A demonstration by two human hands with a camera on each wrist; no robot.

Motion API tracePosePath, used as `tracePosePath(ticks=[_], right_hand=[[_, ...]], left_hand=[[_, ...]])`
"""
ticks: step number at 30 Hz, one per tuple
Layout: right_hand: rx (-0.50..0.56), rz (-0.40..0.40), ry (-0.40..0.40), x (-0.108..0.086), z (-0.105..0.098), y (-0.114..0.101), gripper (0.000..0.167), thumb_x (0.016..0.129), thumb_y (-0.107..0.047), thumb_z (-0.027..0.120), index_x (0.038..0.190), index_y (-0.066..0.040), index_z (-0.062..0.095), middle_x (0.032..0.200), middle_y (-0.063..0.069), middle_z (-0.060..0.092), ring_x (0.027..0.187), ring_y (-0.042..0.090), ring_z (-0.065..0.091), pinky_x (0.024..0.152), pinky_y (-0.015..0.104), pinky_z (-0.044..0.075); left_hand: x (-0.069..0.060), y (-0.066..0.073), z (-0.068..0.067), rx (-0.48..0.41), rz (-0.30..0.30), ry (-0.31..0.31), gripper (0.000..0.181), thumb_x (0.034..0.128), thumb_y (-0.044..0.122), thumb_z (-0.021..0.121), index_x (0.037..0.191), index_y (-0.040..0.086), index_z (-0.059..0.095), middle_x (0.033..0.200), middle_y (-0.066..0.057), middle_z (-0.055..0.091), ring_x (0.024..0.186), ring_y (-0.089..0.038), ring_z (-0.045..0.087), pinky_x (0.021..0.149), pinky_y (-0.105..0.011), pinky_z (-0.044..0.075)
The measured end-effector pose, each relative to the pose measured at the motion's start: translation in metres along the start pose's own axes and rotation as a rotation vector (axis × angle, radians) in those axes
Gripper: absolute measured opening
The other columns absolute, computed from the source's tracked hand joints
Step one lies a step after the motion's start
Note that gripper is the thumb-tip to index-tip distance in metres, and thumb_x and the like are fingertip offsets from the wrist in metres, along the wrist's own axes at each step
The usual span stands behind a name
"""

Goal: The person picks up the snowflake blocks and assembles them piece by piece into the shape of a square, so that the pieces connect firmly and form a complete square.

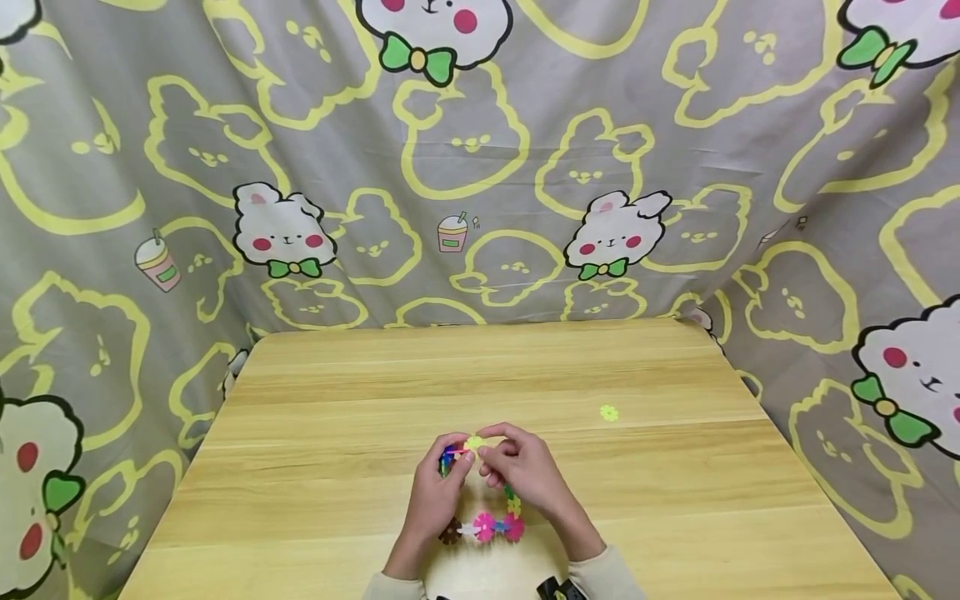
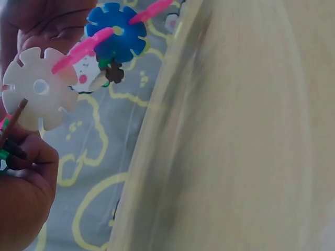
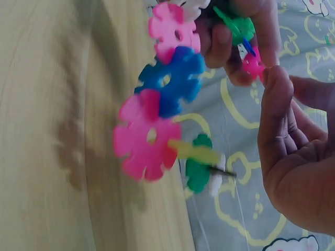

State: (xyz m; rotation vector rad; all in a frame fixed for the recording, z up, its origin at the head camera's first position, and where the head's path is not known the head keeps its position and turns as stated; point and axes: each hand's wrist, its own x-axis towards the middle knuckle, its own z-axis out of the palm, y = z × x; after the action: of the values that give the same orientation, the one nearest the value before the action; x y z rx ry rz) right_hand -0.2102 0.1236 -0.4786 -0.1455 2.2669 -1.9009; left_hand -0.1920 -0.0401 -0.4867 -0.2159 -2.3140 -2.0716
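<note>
Both hands come together over the front of the table. A chain of linked, notched plastic flower discs hangs from them in several colours. My left hand [image 1: 437, 493] grips the upper left part of the chain, by a blue disc [image 1: 447, 457]. My right hand [image 1: 527, 472] pinches a yellow disc [image 1: 474, 445] between thumb and index finger; the left thumb lies against its side. Below the hands hang a pink disc [image 1: 483, 527] and a brown disc [image 1: 450, 532]. In the right wrist view, a blue disc [image 3: 175, 78] joins two pink ones. The fingers hide part of the chain.
A single yellow-green flower disc [image 1: 609, 412] lies on the wooden table [image 1: 337, 400], right of the hands. A patterned curtain [image 1: 480, 167] surrounds the table's back and sides. A black object [image 1: 558, 588] shows at the bottom edge by the right sleeve.
</note>
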Motion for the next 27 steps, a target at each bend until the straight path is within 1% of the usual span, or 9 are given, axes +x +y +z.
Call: tracePosePath(ticks=[3, 7, 10, 12, 14, 18, 23, 25, 27], right_hand=[[-0.039, 0.002, 0.042, 0.002, -0.011, 0.002, 0.025, 0.092, -0.02, 0.067, 0.115, -0.011, 0.066, 0.076, 0.013, 0.068, 0.061, 0.021, 0.063, 0.058, 0.036, 0.057], [-0.128, 0.011, 0.165, 0.009, -0.036, 0.011, 0.021, 0.091, -0.014, 0.066, 0.112, -0.012, 0.067, 0.078, 0.011, 0.068, 0.069, 0.028, 0.063, 0.057, 0.031, 0.054], [-0.251, 0.019, 0.27, 0.015, -0.058, 0.02, 0.021, 0.091, -0.013, 0.065, 0.112, -0.012, 0.068, 0.079, 0.007, 0.068, 0.069, 0.023, 0.06, 0.054, 0.025, 0.048], [-0.337, 0.027, 0.332, 0.018, -0.073, 0.025, 0.021, 0.091, -0.014, 0.065, 0.111, -0.012, 0.069, 0.079, 0.005, 0.068, 0.065, 0.017, 0.056, 0.052, 0.023, 0.043], [-0.404, 0.038, 0.377, 0.019, -0.086, 0.03, 0.02, 0.091, -0.015, 0.064, 0.11, -0.013, 0.069, 0.08, 0.004, 0.067, 0.062, 0.013, 0.053, 0.053, 0.023, 0.041], [-0.46, 0.061, 0.41, 0.019, -0.106, 0.037, 0.021, 0.092, -0.017, 0.063, 0.111, -0.013, 0.069, 0.082, 0.006, 0.066, 0.059, 0.012, 0.049, 0.053, 0.024, 0.04], [-0.488, 0.075, 0.424, 0.019, -0.123, 0.041, 0.024, 0.093, -0.018, 0.061, 0.115, -0.011, 0.067, 0.084, 0.007, 0.065, 0.058, 0.012, 0.047, 0.057, 0.026, 0.04], [-0.511, 0.078, 0.436, 0.019, -0.128, 0.043, 0.024, 0.093, -0.019, 0.06, 0.115, -0.011, 0.067, 0.085, 0.006, 0.064, 0.062, 0.012, 0.05, 0.06, 0.026, 0.04], [-0.543, 0.091, 0.451, 0.02, -0.134, 0.046, 0.026, 0.093, -0.021, 0.06, 0.116, -0.011, 0.067, 0.088, 0.004, 0.064, 0.069, 0.013, 0.055, 0.062, 0.026, 0.041]], left_hand=[[0.0, -0.002, -0.002, -0.009, -0.029, 0.019, 0.022, 0.096, 0.014, 0.06, 0.118, 0.011, 0.061, 0.078, -0.002, 0.05, 0.06, -0.005, 0.045, 0.054, -0.018, 0.041], [0.004, -0.018, -0.003, -0.021, -0.061, 0.044, 0.025, 0.0963, 0.013, 0.059, 0.122, 0.016, 0.06, 0.086, -0.004, 0.051, 0.06, -0.005, 0.044, 0.052, -0.018, 0.04], [0.008, -0.031, -0.004, -0.037, -0.079, 0.059, 0.026, 0.0963, 0.014, 0.059, 0.122, 0.019, 0.06, 0.091, -0.006, 0.052, 0.061, -0.007, 0.045, 0.052, -0.017, 0.04], [0.008, -0.034, -0.005, -0.045, -0.077, 0.063, 0.024, 0.0961, 0.016, 0.06, 0.12, 0.019, 0.06, 0.093, -0.007, 0.053, 0.064, -0.008, 0.046, 0.054, -0.018, 0.042], [0.008, -0.036, -0.006, -0.058, -0.071, 0.064, 0.023, 0.0958, 0.018, 0.061, 0.119, 0.017, 0.06, 0.094, -0.008, 0.054, 0.065, -0.009, 0.048, 0.054, -0.018, 0.043], [0.008, -0.036, -0.007, -0.073, -0.058, 0.064, 0.022, 0.0952, 0.019, 0.062, 0.117, 0.016, 0.061, 0.093, -0.009, 0.053, 0.064, -0.009, 0.047, 0.053, -0.018, 0.043], [0.008, -0.035, -0.007, -0.069, -0.059, 0.063, 0.021, 0.0955, 0.019, 0.061, 0.117, 0.015, 0.061, 0.091, -0.009, 0.053, 0.063, -0.009, 0.046, 0.052, -0.018, 0.042], [0.008, -0.036, -0.007, -0.066, -0.061, 0.062, 0.021, 0.0956, 0.02, 0.061, 0.117, 0.015, 0.061, 0.091, -0.009, 0.053, 0.063, -0.009, 0.046, 0.052, -0.018, 0.041], [0.008, -0.036, -0.007, -0.067, -0.062, 0.063, 0.021, 0.0956, 0.02, 0.061, 0.117, 0.015, 0.061, 0.091, -0.009, 0.053, 0.063, -0.009, 0.046, 0.052, -0.018, 0.041]])
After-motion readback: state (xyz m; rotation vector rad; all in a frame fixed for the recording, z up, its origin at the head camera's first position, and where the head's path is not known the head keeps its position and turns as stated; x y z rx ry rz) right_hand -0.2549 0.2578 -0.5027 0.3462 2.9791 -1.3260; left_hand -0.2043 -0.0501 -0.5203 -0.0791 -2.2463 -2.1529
